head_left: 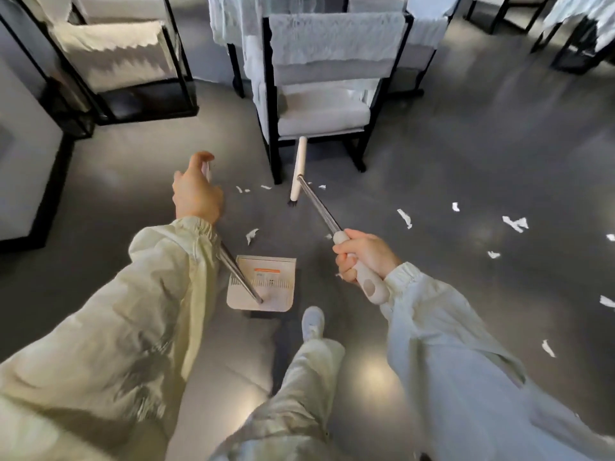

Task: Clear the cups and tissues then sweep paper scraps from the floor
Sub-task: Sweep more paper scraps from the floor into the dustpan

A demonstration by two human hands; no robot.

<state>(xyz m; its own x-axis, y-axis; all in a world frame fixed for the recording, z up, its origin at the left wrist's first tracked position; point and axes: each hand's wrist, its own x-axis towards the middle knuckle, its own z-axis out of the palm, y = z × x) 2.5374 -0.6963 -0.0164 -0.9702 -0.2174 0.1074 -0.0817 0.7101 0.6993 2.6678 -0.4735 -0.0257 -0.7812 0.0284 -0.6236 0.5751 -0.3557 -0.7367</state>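
The right hand (pixel 361 257) is clenched around the pale grip of the broom (pixel 318 207), with the thumb lying along the top of the grip. The metal pole of the broom goes forward and to the left, and its white head stands on the grey floor (pixel 466 144), just in front of the front legs of a chair (pixel 319 118). The dark bristles touch the floor there. The left hand (pixel 196 194) is seen from the back; its fingers curl over the pale top end of the long handle of the dustpan (pixel 274 282), grasping it. This handle goes down behind the left sleeve to the pan, which rests on the floor between the two arms, close before the person's shoe (pixel 312 322). The open side of the pan faces the chair. I see no paper inside the pan, only a label with an orange stripe. The white scraps (pixel 515 223) lie on the floor. A few small ones are beside the broom head and near the chair legs, one lies between the broom head and the pan, and many others are spread on the right side, well apart from the broom. More chairs with pale covers stand at the back, but they are blurred.
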